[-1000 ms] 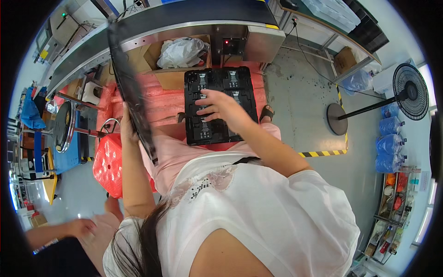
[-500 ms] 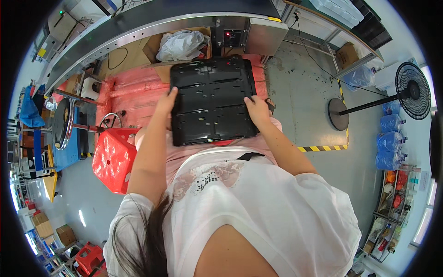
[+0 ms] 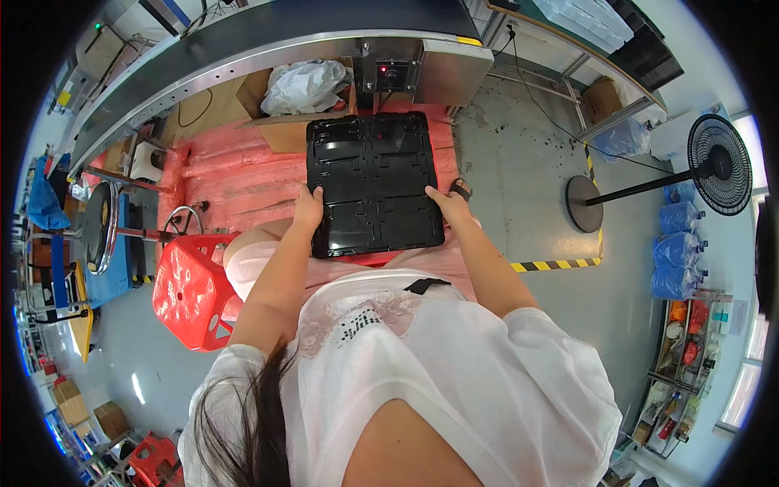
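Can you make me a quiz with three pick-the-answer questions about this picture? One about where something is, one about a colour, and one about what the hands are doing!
1. Where is the red plastic stool?
A. To the person's left
B. On the conveyor
C. Beside the fan

2. What colour is the tray?
A. White
B. Black
C. Blue

3. How is the tray held?
A. By one hand only
B. By nobody, it lies on the floor
C. By both hands, one on each side

Answers: 1 A, the stool stands by the left arm. 2 B, the moulded tray is glossy black. 3 C, the left hand grips its left edge and the right hand its right edge.
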Demonstrator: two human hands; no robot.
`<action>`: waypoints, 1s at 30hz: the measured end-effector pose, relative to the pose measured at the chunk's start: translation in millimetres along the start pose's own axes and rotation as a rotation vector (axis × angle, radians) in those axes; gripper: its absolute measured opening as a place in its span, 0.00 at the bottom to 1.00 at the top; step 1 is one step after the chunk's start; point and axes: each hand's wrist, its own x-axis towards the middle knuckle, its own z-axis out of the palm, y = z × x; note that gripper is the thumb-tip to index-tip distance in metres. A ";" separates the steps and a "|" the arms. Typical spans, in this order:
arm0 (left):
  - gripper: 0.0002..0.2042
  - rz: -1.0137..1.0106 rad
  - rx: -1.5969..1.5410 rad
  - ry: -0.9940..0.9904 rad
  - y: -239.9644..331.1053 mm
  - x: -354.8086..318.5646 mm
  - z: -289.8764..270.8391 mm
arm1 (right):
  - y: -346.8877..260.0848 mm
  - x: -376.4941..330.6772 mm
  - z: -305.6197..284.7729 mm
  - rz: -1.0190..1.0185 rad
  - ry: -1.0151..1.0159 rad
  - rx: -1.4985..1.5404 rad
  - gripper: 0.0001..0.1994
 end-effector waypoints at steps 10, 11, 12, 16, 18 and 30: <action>0.28 0.013 -0.039 0.180 27.8 -32.7 6.3 | 63.3 88.9 -59.1 -0.181 0.225 0.375 0.43; 0.27 -0.064 -0.051 0.237 12.8 -36.3 -1.4 | -30.6 33.0 -82.6 0.051 0.078 0.370 0.46; 0.27 -0.022 -0.038 0.250 25.9 -39.1 -1.0 | -49.6 37.8 -111.2 0.017 0.204 0.385 0.46; 0.28 -0.093 0.043 0.230 26.4 -44.7 0.9 | -165.9 90.0 -206.8 -0.235 0.437 0.322 0.49; 0.28 -0.090 0.054 0.192 26.9 -45.7 1.0 | -218.6 135.7 -249.6 -0.532 0.522 0.167 0.53; 0.23 -0.170 -0.018 0.113 19.5 -43.2 -4.3 | -381.0 374.3 -312.6 -0.533 0.487 -0.775 0.47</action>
